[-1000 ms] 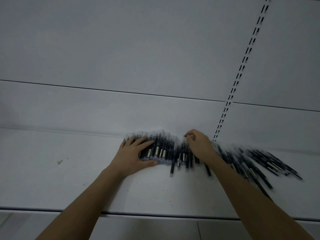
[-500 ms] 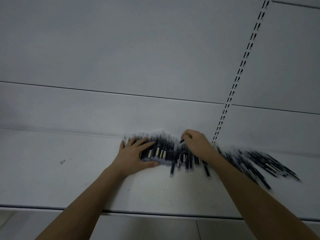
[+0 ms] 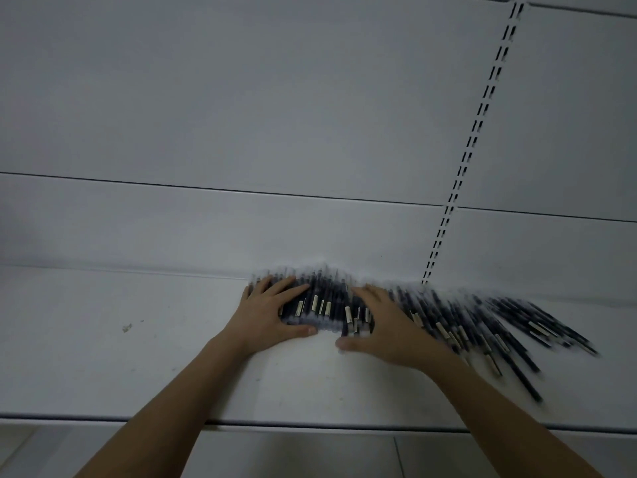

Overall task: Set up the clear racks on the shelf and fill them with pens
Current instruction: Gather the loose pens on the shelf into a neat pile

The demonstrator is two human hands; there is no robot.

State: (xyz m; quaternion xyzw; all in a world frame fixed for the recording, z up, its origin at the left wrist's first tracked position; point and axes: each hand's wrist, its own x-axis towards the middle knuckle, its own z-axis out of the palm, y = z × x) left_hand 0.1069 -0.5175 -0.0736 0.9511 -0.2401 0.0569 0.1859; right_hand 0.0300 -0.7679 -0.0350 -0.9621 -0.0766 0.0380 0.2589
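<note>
On the white shelf, a small speck of debris lies well to the left of everything else. Next comes the left hand, laid flat with fingers spread and nearly straight over the left end of the row of pens, thumb along the near edge of the pile; it presses on them and is not curled round any. The pens lie packed side by side against the back wall, each long axis running from the wall toward the person, dark barrels with pale labels. The right hand rests just to the right, palm down and fingers extended over the middle of the row, thumb stretched toward the left hand, so the two bracket a tidy block between them. Further right the pens fan out loosely, slanting down and to the right; this stray part lies nearer the right hand, so gathering it probably falls to that side. A slotted upright runs up the wall behind. No clear racks can be seen, so filling them looks not yet begun
</note>
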